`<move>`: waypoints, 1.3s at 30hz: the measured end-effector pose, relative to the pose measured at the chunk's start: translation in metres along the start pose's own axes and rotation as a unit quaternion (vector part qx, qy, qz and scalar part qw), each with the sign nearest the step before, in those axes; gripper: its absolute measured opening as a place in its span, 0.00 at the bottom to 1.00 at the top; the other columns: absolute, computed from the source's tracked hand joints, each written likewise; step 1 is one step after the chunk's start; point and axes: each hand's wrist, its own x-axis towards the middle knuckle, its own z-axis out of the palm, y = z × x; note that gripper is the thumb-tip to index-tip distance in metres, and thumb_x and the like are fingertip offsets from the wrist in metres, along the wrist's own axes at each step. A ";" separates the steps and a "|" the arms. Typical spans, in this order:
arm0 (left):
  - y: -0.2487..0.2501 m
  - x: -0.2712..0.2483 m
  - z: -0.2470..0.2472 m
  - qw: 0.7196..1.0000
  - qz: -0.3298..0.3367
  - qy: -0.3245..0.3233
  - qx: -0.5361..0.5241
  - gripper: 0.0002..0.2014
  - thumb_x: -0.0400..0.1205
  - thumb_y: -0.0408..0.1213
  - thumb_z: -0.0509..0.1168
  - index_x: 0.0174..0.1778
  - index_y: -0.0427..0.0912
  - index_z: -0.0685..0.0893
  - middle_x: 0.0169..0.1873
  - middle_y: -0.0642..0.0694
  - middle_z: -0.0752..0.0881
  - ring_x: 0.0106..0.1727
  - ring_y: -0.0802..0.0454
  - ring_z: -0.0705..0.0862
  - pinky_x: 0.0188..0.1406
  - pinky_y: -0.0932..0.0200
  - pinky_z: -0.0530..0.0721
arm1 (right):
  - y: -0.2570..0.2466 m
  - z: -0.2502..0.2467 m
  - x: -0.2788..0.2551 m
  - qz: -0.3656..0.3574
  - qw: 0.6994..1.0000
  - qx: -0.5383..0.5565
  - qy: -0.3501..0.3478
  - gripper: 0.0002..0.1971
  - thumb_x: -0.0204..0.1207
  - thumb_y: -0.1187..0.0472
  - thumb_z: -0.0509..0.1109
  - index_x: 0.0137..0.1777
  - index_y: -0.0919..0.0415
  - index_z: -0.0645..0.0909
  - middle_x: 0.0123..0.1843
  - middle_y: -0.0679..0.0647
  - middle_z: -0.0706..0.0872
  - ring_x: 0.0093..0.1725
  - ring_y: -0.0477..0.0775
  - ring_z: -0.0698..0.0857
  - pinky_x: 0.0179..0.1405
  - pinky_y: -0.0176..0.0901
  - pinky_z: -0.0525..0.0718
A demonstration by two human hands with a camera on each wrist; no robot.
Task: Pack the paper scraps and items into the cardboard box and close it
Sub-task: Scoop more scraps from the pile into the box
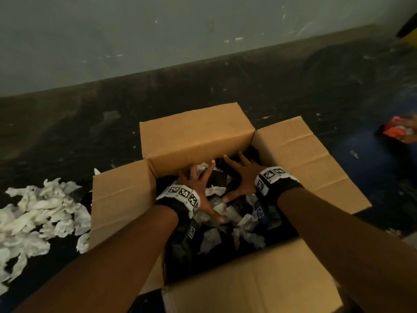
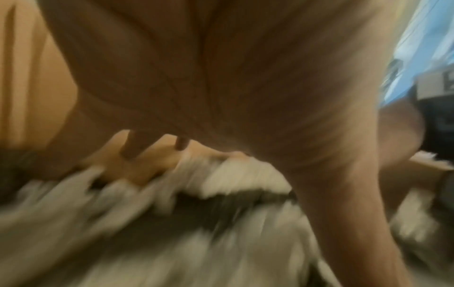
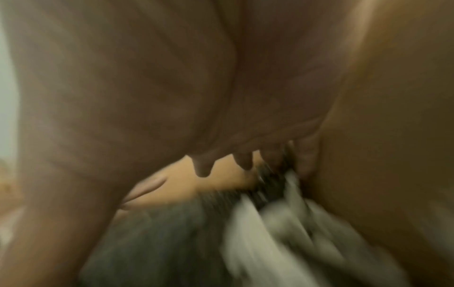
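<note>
Paper scraps [image 1: 38, 213]: big white pile on floor, just beside box's left flap, not yet packed.
Cardboard box [image 1: 196, 136]: on floor, all four flaps open; inside, white scraps mixed with dark items.
Left hand [image 1: 198, 190], right hand [image 1: 242, 177]: fingers spread flat, released, pressing contents down, gripping nothing.
Judgement: partly packed; floor pile and closing remain.

A dark, scuffed floor [image 1: 203, 91] is seen in dim light, flecked with pale specks and smears. It is bounded at the far side by a grey-green wall [image 1: 135, 30], marked with scratches. A blue tint is shown on the floor at the right [image 1: 383, 168]. A yellow and black object [image 1: 408, 30] is cut off at the upper right corner.
</note>
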 end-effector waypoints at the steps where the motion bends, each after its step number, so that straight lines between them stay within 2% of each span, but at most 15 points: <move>1: -0.004 0.004 0.009 1.000 0.000 -0.005 0.004 0.80 0.51 0.78 0.77 0.81 0.65 0.20 0.87 0.40 0.30 0.87 0.27 0.38 0.81 0.20 0.54 | 0.001 0.010 0.006 0.008 1.000 0.008 -0.007 0.69 0.50 0.15 0.71 0.81 0.28 0.27 0.87 0.52 0.27 0.86 0.72 0.40 0.81 0.76 0.54; 6: -0.015 0.012 0.043 0.996 -0.037 -0.047 -0.066 0.82 0.31 0.86 0.68 0.61 0.75 0.08 0.87 0.42 0.29 0.88 0.30 0.36 0.80 0.19 0.58 | 0.004 0.062 0.029 0.021 0.997 0.040 -0.070 0.65 0.48 0.09 0.56 0.83 0.31 0.29 0.87 0.50 0.28 0.86 0.70 0.37 0.81 0.77 0.46; 8: -0.014 0.010 0.041 0.997 -0.029 -0.046 -0.063 0.82 0.37 0.84 0.73 0.65 0.74 0.09 0.88 0.40 0.31 0.88 0.29 0.38 0.80 0.19 0.59 | 0.005 0.058 0.028 0.015 0.996 0.046 -0.072 0.63 0.55 0.12 0.60 0.83 0.31 0.30 0.88 0.50 0.30 0.87 0.69 0.40 0.82 0.76 0.48; 10: -0.014 0.006 0.031 0.996 -0.021 -0.056 -0.058 0.81 0.45 0.80 0.77 0.69 0.74 0.12 0.88 0.39 0.33 0.88 0.29 0.40 0.79 0.19 0.60 | 0.005 0.045 0.020 0.002 0.996 0.059 -0.063 0.63 0.55 0.15 0.66 0.84 0.31 0.33 0.89 0.50 0.34 0.87 0.68 0.46 0.83 0.72 0.54; 12: -0.011 0.001 0.020 0.997 -0.009 -0.050 -0.051 0.80 0.44 0.82 0.75 0.70 0.75 0.14 0.89 0.39 0.36 0.88 0.29 0.43 0.79 0.21 0.62 | 0.003 0.029 0.007 -0.004 0.998 0.055 -0.036 0.66 0.52 0.16 0.71 0.85 0.32 0.36 0.90 0.51 0.41 0.87 0.65 0.51 0.83 0.66 0.57; 14: -0.007 -0.008 0.008 0.999 0.004 -0.032 -0.044 0.80 0.45 0.82 0.75 0.76 0.73 0.19 0.89 0.40 0.39 0.88 0.28 0.47 0.80 0.24 0.62 | -0.003 0.009 -0.010 -0.008 0.999 0.046 -0.003 0.64 0.58 0.22 0.74 0.88 0.40 0.43 0.90 0.54 0.49 0.86 0.63 0.56 0.83 0.60 0.61; 17: -0.001 -0.027 -0.017 0.997 0.037 0.007 -0.069 0.75 0.54 0.78 0.77 0.85 0.68 0.30 0.90 0.43 0.44 0.89 0.36 0.51 0.84 0.33 0.61 | -0.016 -0.017 -0.038 -0.022 0.997 0.020 0.070 0.49 0.70 0.34 0.76 0.86 0.53 0.62 0.82 0.58 0.71 0.79 0.63 0.72 0.75 0.56 0.74; 19: 0.002 -0.045 -0.033 0.992 0.073 0.075 -0.074 0.69 0.61 0.73 0.78 0.89 0.60 0.41 0.90 0.46 0.52 0.88 0.41 0.58 0.84 0.40 0.64 | -0.025 -0.028 -0.053 -0.035 0.988 0.018 0.149 0.34 0.73 0.41 0.75 0.78 0.52 0.74 0.72 0.57 0.82 0.69 0.62 0.81 0.64 0.53 0.82; 21: -0.002 -0.063 -0.044 0.978 0.095 0.175 -0.066 0.59 0.68 0.69 0.76 0.89 0.56 0.51 0.86 0.46 0.62 0.82 0.42 0.68 0.78 0.46 0.73 | -0.039 -0.035 -0.069 -0.056 0.971 0.017 0.233 0.31 0.75 0.43 0.73 0.78 0.50 0.74 0.74 0.55 0.80 0.69 0.61 0.81 0.64 0.53 0.82; 23: -0.013 -0.082 -0.050 0.955 0.107 0.263 -0.079 0.49 0.74 0.65 0.74 0.88 0.56 0.58 0.82 0.49 0.66 0.78 0.44 0.74 0.72 0.46 0.78 | -0.062 -0.040 -0.082 -0.092 0.950 0.023 0.299 0.33 0.76 0.44 0.72 0.81 0.50 0.70 0.79 0.55 0.74 0.73 0.60 0.78 0.69 0.55 0.78; 25: -0.033 -0.102 -0.052 0.935 0.108 0.320 -0.104 0.45 0.77 0.62 0.73 0.87 0.54 0.61 0.81 0.50 0.66 0.78 0.45 0.73 0.73 0.45 0.77 | -0.092 -0.043 -0.090 -0.131 0.928 0.032 0.346 0.35 0.76 0.44 0.72 0.82 0.49 0.68 0.82 0.56 0.70 0.77 0.61 0.72 0.72 0.56 0.76; 28: -0.074 -0.136 -0.047 0.918 0.096 0.369 -0.112 0.44 0.75 0.64 0.68 0.86 0.53 0.64 0.82 0.47 0.66 0.80 0.44 0.71 0.76 0.41 0.77 | -0.148 -0.041 -0.091 -0.174 0.907 0.031 0.383 0.37 0.76 0.44 0.71 0.84 0.48 0.64 0.84 0.58 0.67 0.81 0.63 0.66 0.75 0.62 0.73; 33: -0.162 -0.194 -0.021 0.898 0.033 0.419 -0.132 0.43 0.75 0.65 0.62 0.86 0.50 0.67 0.80 0.46 0.68 0.78 0.44 0.74 0.72 0.43 0.80 | -0.253 -0.020 -0.082 -0.247 0.891 0.026 0.380 0.38 0.77 0.43 0.69 0.85 0.49 0.62 0.85 0.60 0.65 0.82 0.65 0.66 0.76 0.63 0.72; 37: -0.239 -0.241 0.010 0.879 -0.026 0.449 -0.157 0.40 0.79 0.57 0.71 0.86 0.52 0.66 0.81 0.44 0.68 0.80 0.43 0.73 0.76 0.46 0.77 | -0.341 0.007 -0.072 -0.285 0.896 0.024 0.340 0.38 0.78 0.42 0.69 0.86 0.47 0.60 0.87 0.57 0.61 0.83 0.65 0.63 0.78 0.64 0.70; 39: -0.277 -0.265 0.027 0.875 -0.056 0.449 -0.171 0.39 0.80 0.55 0.73 0.86 0.53 0.66 0.82 0.44 0.67 0.80 0.44 0.72 0.77 0.49 0.75 | -0.383 0.021 -0.067 -0.304 0.897 0.025 0.319 0.38 0.78 0.42 0.69 0.86 0.47 0.60 0.87 0.58 0.61 0.83 0.64 0.63 0.78 0.65 0.70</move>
